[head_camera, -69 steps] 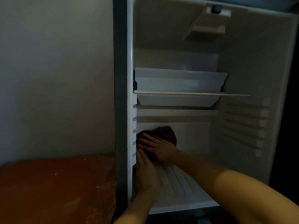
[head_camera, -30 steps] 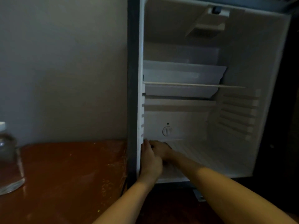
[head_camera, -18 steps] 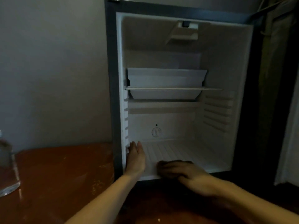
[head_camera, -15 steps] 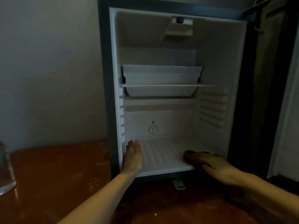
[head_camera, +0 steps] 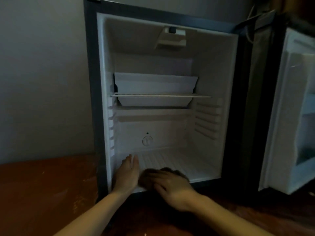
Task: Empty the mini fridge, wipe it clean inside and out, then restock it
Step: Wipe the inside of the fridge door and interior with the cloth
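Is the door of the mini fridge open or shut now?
Open. The door is swung out to the right, its white inner side showing, and the mini fridge interior is in full view.

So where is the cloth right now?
Head view: the dark cloth lies under the right hand at the front of the fridge floor, beside the left hand.

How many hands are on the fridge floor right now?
2. The left hand lies flat on the left side; the right hand presses the dark cloth beside it.
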Available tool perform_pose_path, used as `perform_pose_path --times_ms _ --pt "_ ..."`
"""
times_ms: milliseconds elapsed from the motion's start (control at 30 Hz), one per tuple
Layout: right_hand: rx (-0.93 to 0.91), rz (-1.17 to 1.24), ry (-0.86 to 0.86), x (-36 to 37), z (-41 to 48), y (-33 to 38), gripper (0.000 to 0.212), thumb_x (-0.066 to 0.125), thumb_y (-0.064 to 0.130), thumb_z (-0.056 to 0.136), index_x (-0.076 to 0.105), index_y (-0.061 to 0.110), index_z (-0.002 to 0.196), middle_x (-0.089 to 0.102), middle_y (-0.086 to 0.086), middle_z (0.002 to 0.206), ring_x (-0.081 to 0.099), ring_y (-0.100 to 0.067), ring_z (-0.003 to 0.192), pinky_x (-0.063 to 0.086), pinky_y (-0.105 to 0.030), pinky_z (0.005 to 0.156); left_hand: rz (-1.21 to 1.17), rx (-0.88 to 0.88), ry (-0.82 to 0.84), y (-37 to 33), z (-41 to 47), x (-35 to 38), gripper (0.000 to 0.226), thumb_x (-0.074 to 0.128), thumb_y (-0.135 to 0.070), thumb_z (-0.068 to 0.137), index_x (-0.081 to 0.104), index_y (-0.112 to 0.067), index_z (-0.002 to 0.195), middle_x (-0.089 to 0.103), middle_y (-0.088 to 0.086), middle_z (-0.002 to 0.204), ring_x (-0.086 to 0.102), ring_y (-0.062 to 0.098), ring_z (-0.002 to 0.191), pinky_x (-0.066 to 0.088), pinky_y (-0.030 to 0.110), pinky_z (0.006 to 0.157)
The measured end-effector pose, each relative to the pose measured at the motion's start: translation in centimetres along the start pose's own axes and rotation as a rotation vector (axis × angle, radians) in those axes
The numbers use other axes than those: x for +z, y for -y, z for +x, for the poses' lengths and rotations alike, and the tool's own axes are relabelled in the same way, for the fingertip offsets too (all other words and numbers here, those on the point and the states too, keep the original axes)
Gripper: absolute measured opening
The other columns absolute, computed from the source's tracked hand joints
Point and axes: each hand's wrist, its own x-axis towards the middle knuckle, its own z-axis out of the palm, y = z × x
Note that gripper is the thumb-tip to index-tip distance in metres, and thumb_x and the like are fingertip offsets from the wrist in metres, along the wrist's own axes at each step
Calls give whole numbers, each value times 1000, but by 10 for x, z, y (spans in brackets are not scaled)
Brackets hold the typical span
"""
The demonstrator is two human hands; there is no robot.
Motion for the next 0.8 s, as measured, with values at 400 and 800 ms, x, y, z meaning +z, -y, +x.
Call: perform_pose_path --times_ms 400,800 --pt "355 -203 16 -4 64 -151 44 24 27 105 31 34 148 26 10 157 25 -9 143 20 -32 116 759 141 184 15 50 18 61 25 -42 103 15 -9 153 10 9 161 11 21 148 6 33 120" --pt "317 -173 56 -17 29 -115 44 27 27 104 39 26 146 31 6 155 31 -15 141 19 -21 110 772 194 135 17 52 21 58 27 -41 102 20 -11 152 14 8 160 14 19 147 10 31 119"
